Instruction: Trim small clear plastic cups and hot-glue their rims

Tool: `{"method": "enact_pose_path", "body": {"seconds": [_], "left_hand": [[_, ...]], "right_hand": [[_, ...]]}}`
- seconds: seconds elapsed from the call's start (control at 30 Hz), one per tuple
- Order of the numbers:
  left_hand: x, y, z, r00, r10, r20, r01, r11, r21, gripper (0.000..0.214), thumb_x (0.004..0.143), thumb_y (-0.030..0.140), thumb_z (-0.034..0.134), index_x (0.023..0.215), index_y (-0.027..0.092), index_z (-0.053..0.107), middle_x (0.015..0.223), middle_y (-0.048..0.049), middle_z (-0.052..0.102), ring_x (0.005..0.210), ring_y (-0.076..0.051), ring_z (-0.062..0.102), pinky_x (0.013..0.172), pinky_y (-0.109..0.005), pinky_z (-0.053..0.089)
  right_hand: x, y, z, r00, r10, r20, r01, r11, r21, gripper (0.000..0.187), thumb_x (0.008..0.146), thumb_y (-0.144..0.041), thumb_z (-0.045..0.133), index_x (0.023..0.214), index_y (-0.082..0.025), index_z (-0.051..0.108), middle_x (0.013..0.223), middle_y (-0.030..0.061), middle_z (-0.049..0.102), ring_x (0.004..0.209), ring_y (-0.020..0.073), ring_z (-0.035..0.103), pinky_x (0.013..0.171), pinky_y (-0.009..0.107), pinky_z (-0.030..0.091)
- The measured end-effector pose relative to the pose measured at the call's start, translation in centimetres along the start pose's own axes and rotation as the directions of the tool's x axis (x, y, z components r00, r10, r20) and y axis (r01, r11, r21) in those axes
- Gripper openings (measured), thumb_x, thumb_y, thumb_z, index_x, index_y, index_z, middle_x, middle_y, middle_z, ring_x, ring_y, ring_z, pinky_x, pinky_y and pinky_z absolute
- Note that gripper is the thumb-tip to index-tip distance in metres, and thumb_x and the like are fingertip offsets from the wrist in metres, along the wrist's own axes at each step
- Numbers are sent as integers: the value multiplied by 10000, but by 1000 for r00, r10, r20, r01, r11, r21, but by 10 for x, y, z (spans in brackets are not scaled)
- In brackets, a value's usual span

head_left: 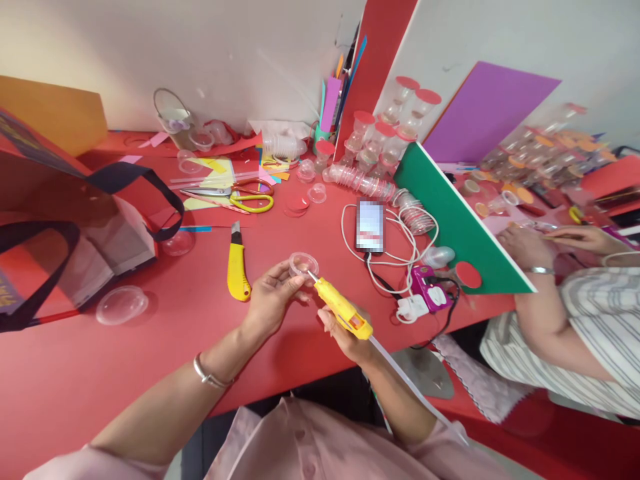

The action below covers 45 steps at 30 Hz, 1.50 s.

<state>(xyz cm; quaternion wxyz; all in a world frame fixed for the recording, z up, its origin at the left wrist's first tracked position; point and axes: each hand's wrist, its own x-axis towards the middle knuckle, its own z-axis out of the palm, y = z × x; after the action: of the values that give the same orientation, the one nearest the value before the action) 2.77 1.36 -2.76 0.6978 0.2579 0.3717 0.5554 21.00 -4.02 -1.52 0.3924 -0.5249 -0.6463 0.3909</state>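
Observation:
My left hand (273,293) grips a small clear plastic cup (303,264) by its side, thumb and fingers closed round it. In my right hand (347,337) is a yellow hot glue gun (343,308), its metal nozzle at the cup's rim. A long translucent glue stick (410,379) runs out of the gun's rear toward my right sleeve. Left of my hands a yellow utility knife (237,267) lies on the red table, with scissors (245,197) behind it.
A phone (370,225) with coiled white cable lies ahead, beside a pink power adapter (431,288). Cups stacked in rows (363,181) lean near a green divider (460,220). A bag (115,233) stands left. Beyond the divider a co-worker's hands (530,247) work.

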Motion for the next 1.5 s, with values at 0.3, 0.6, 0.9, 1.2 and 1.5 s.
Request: {"method": "enact_pose_path", "body": {"seconds": [0.3,0.6,0.9,1.2,1.5], "left_hand": [[-3,5,3,999,-9,-48,9,1000,0,483,705,251,913,1136,136,725,1013,-113,776,709,-196,748,527,-269,624],[-3,5,-1,1000,21,6,-21,1000,7,433,763,265,877,1157,158,731,954,-95,771,732,-187,726,521,-262,594],[-4,7,-1,1000,9,30,-10,1000,21,459,779,312,867,1180,151,711,719,-19,697,497,-105,581,406,-208,455],[-2,6,-1,1000,17,-3,-17,1000,12,473,753,270,884,1181,158,717,917,-78,750,645,-141,666,458,-217,505],[-5,10,-3,995,-21,93,19,1000,23,461,812,344,848,1206,150,707,777,-41,713,526,-109,590,469,-243,499]], "right_hand": [[1,-3,1,1000,-21,-11,20,999,-26,174,969,-361,647,859,-234,692,662,5,648,647,164,668,601,283,535],[1,-2,1,997,78,-9,-77,995,66,194,951,-402,674,882,-221,668,636,-22,636,563,133,633,554,255,526],[2,2,0,984,176,-6,-175,979,101,274,954,-464,659,850,-212,641,601,-32,624,521,120,604,539,245,515],[2,-4,-1,992,124,29,-125,990,60,237,942,-447,671,889,-218,702,639,-8,653,577,146,643,554,264,535],[2,3,1,980,198,-7,-195,971,135,295,942,-490,671,875,-204,653,613,-22,637,520,129,620,533,251,524]]}}
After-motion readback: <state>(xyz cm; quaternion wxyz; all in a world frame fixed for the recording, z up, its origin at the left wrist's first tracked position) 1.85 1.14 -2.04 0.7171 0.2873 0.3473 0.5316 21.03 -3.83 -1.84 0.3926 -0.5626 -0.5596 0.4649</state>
